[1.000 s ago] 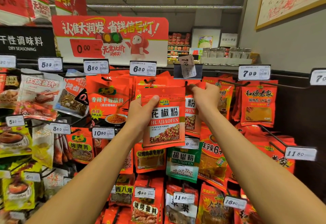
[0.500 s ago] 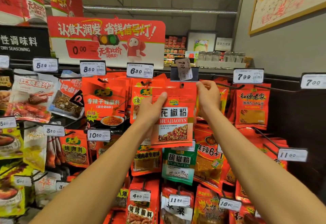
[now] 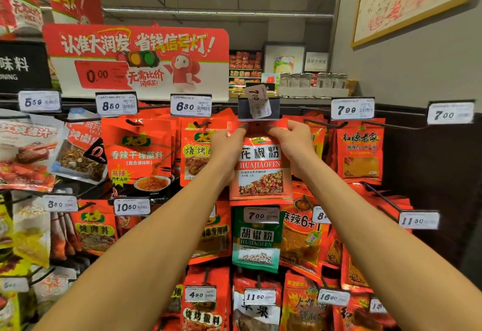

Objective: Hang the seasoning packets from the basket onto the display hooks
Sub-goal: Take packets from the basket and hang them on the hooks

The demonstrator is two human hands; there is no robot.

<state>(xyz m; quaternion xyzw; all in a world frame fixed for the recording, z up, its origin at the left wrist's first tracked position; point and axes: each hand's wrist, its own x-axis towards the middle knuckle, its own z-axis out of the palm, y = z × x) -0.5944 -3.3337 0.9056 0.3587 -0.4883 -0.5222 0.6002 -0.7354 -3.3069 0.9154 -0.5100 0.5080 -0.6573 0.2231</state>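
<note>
Pinching the top edge of the red huajiaofen packet, the left hand forms a narrow grip on the upper left corner, and the right hand grips the upper right corner the same way. The packet hangs upright between both hands, its top edge directly below the dark price-tag holder with a crooked 7.00 label. A green hujiaofen packet hangs just below. Left of it hang orange barbecue seasoning packets; a red promotional sign stands above the rack.
</note>
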